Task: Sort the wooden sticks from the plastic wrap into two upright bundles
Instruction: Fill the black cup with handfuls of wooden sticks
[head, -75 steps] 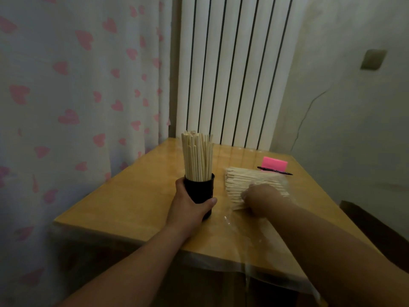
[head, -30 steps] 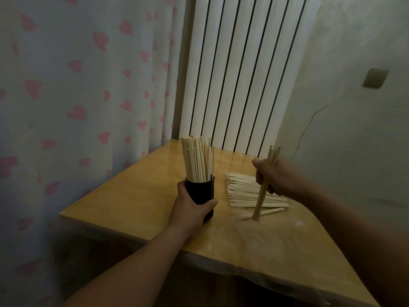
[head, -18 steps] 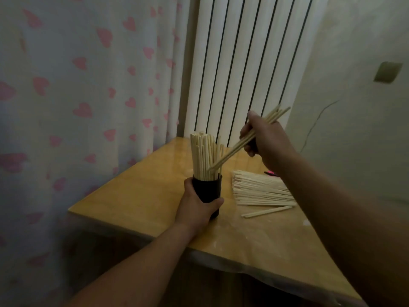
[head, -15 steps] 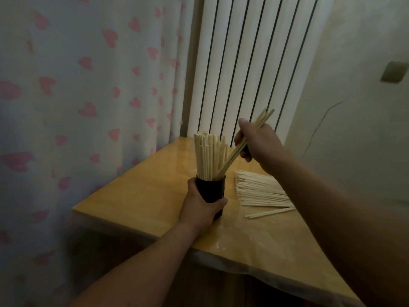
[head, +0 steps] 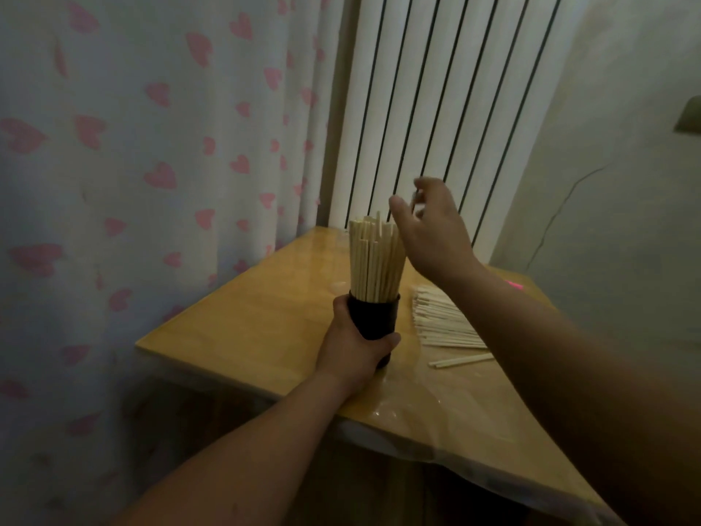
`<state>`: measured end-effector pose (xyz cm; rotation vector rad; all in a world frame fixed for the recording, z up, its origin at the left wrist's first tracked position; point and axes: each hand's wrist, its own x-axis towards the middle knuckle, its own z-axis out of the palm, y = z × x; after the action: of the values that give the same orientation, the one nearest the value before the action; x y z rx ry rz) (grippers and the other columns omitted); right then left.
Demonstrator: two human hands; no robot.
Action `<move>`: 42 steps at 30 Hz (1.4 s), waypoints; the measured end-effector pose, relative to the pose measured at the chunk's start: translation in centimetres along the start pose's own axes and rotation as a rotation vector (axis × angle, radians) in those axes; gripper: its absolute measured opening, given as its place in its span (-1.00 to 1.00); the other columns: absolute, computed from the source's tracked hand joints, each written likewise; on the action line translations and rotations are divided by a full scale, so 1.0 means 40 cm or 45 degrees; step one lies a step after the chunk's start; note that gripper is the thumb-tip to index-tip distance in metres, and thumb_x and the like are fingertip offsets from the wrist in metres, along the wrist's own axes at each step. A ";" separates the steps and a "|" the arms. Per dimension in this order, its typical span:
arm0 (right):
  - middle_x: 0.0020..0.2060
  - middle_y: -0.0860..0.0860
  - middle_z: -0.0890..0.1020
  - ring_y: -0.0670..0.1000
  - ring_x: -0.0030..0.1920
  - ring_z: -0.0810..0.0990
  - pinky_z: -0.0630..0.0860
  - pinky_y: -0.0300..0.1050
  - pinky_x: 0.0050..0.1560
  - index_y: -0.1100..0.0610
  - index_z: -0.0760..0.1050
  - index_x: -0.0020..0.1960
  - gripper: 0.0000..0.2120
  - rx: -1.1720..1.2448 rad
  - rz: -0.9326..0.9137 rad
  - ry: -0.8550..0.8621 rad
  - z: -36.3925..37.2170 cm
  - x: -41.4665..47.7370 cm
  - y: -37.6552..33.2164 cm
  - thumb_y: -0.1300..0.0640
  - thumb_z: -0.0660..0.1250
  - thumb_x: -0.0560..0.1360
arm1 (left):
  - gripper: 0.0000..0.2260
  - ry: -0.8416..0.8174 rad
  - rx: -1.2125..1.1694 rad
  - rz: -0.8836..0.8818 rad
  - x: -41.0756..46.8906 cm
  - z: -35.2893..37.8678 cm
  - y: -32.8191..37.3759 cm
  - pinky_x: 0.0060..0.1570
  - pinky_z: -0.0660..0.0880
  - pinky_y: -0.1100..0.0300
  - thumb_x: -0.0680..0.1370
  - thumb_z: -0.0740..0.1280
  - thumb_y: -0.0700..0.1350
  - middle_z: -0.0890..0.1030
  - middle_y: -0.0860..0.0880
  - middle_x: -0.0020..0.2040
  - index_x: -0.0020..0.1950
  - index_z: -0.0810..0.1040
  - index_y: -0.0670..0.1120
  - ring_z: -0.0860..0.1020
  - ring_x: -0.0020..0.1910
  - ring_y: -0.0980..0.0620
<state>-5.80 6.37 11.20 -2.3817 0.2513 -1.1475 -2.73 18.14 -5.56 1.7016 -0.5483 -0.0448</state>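
Nowhere legible writing: black cup (head: 373,317), sticks (head: 375,260).

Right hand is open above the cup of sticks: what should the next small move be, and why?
Probably bring the right hand back down to the flat pile of sticks for another few. It hovers open and seemingly empty beside the upright bundle, many sticks remain on the table, and the left hand steadies the black cup.

One round black cup (head: 373,317) is standing on one wooden table (head: 258,317). One upright bundle of pale wooden sticks (head: 375,260) is filling it; one flat pile (head: 442,320) is lying beside it, sticks too many to count. Two loose sticks (head: 461,361) are lying apart. Two bare hands are showing.
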 end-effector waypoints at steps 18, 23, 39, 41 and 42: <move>0.52 0.00 0.40 0.00 0.47 0.42 0.49 0.04 0.43 0.04 0.30 0.61 -0.31 -0.172 -0.127 -0.321 0.041 -0.022 -0.001 -0.26 0.35 0.60 | -0.20 -0.036 0.050 0.011 -0.010 -0.002 0.014 0.22 0.59 -0.11 0.45 0.61 0.08 0.52 0.09 0.33 0.49 0.15 0.15 0.55 0.28 -0.04; 0.55 -0.01 0.29 0.01 0.49 0.39 0.42 -0.18 0.38 0.04 0.39 0.53 -0.48 -0.122 -0.443 -0.265 0.052 -0.048 -0.046 0.00 0.42 0.62 | -0.19 -0.032 0.025 -0.019 -0.005 -0.001 0.015 0.24 0.58 -0.13 0.44 0.60 0.09 0.51 0.06 0.32 0.50 0.14 0.11 0.55 0.25 -0.05; 0.52 0.01 0.48 0.01 0.50 0.42 0.40 -0.02 0.42 0.02 0.32 0.62 -0.47 -0.068 -0.259 -0.627 0.004 -0.021 -0.057 -0.20 0.04 0.75 | -0.22 -0.041 -0.020 -0.025 -0.003 -0.004 0.012 0.23 0.58 -0.01 0.44 0.62 0.08 0.49 0.18 0.23 0.46 0.18 0.14 0.54 0.23 0.02; 0.50 0.01 0.50 -0.07 0.45 0.43 0.37 -0.14 0.36 0.04 0.35 0.60 -0.49 0.064 -0.227 -0.444 -0.012 -0.007 -0.060 -0.18 0.03 0.76 | -0.23 -0.030 -0.043 -0.026 -0.002 -0.006 0.011 0.23 0.56 0.02 0.44 0.63 0.07 0.49 0.21 0.21 0.45 0.19 0.14 0.54 0.25 0.03; 0.44 0.02 0.54 -0.11 0.39 0.46 0.38 -0.21 0.26 0.04 0.40 0.56 -0.51 0.113 -0.188 -0.341 -0.025 -0.001 -0.059 -0.17 0.02 0.77 | -0.23 -0.028 -0.060 -0.029 -0.001 -0.006 0.009 0.24 0.55 0.03 0.43 0.64 0.06 0.49 0.21 0.22 0.44 0.20 0.13 0.54 0.26 0.03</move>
<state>-6.71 8.10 12.86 -2.4725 -0.0646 -0.8668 -2.81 18.35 -5.17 1.6629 -0.5398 -0.0923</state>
